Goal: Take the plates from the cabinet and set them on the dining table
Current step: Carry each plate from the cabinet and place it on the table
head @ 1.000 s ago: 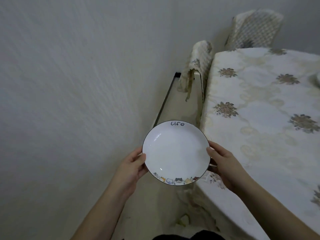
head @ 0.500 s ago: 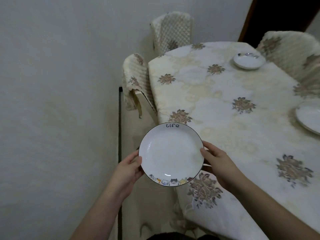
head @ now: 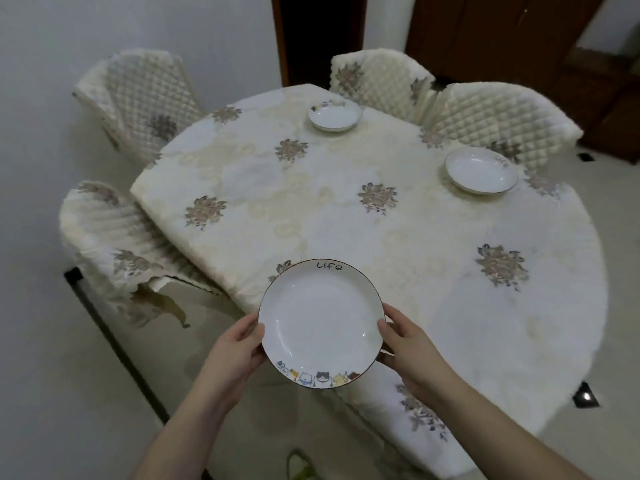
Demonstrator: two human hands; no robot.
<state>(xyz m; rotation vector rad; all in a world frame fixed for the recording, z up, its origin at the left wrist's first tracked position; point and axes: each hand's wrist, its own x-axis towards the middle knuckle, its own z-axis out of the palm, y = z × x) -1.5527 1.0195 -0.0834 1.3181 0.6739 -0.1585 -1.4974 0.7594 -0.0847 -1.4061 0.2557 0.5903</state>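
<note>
Plate (head: 320, 327), empty, clamped at its rim by left hand (head: 232, 355) and right hand (head: 412, 351) fingers.

Both hands on the one plate (head: 320, 325), left hand (head: 232, 351) gripping its left rim, right hand (head: 412, 348) its right rim. It says "Life" on the far edge, little cartoon cats nearest the wrists. It's held over the near edge of the dining table (head: 346, 220). Two more plates sit well beyond the hands: far plate (head: 335, 116) straight ahead, second plate (head: 481, 170) ahead and right.
</note>
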